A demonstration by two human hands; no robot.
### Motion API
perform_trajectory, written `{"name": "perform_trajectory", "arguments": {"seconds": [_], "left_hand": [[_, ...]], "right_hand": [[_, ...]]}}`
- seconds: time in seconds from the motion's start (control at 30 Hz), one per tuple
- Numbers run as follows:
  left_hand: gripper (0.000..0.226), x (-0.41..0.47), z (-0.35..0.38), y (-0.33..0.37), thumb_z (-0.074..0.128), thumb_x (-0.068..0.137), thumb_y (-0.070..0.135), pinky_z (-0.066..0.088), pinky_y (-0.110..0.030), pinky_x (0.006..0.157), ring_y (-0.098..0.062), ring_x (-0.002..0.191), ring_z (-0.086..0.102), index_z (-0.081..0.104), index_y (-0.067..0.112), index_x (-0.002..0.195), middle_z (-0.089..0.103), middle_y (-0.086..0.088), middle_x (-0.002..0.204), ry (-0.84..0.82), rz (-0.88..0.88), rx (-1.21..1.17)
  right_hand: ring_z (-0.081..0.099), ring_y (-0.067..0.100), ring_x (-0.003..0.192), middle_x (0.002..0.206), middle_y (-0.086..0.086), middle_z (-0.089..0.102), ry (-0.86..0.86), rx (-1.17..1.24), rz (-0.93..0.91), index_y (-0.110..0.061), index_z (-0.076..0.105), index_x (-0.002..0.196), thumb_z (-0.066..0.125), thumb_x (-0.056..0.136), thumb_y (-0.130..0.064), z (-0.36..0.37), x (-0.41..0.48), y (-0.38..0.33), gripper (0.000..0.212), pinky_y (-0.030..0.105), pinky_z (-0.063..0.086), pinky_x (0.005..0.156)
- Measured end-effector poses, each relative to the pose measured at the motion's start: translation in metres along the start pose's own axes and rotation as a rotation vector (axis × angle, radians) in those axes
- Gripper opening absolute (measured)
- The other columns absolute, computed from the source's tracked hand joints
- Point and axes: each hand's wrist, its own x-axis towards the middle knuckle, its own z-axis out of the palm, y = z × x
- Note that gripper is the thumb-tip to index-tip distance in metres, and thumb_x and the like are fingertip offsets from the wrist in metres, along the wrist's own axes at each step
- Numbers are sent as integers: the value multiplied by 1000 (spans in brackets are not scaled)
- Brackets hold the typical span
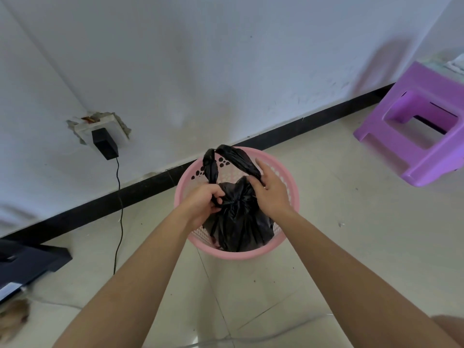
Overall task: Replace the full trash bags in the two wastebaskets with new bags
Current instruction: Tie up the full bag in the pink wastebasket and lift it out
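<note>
A pink perforated wastebasket (233, 254) stands on the tiled floor near the wall. Inside it sits a full black trash bag (238, 222), gathered at its top, with two handle loops rising toward the far rim. My left hand (204, 203) grips the left loop just beside the knot. My right hand (270, 192) holds the right loop, which runs under its palm, with the fingers lying fairly straight over it. Only this one wastebasket is in view.
A purple plastic stool (414, 136) stands on the floor at the right. A black adapter (104, 144) is plugged into a wall socket at left, its cable (120, 209) hanging to the floor. A dark flat object (27, 262) lies at the far left.
</note>
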Motion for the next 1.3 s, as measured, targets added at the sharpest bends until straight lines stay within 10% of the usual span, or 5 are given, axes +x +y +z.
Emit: {"name": "perform_trajectory", "arguments": {"seconds": [0.27,0.37,0.5,0.7,1.3], "left_hand": [[40,4,-2,11,69,82,55,38,-31,73,-10,61,39,67,24,106,50,13,60,-216,9,134],[29,5,2,10,63,88,55,38,-32,75,-11,59,36,69,30,76,45,12,55,-163,31,109],[34,12,-1,6,49,99,50,35,-30,69,-11,56,36,69,22,107,32,6,58,-162,30,84],[54,11,-5,4,37,96,65,35,-27,64,-11,56,36,63,21,116,30,4,62,-256,-22,15],[22,1,-14,6,56,98,32,48,-26,73,-14,62,44,64,12,104,38,-1,65,-462,57,217]], "right_hand": [[69,11,82,87,-1,75,-348,-146,-80,-13,66,97,69,92,-18,-15,12,-7,8,30,53,81],[66,7,75,89,7,73,-434,-90,-72,-6,71,99,67,94,-14,-20,9,-2,10,28,56,81],[69,6,85,102,6,75,-572,-2,19,-7,71,115,65,96,-12,-24,4,-3,21,19,56,83],[60,3,63,78,-3,68,-437,-82,153,-6,73,100,72,90,-36,-32,6,-3,32,11,48,59],[57,11,90,104,-11,68,-357,216,173,-35,70,115,63,87,-60,-22,16,-39,38,27,44,79]]}}
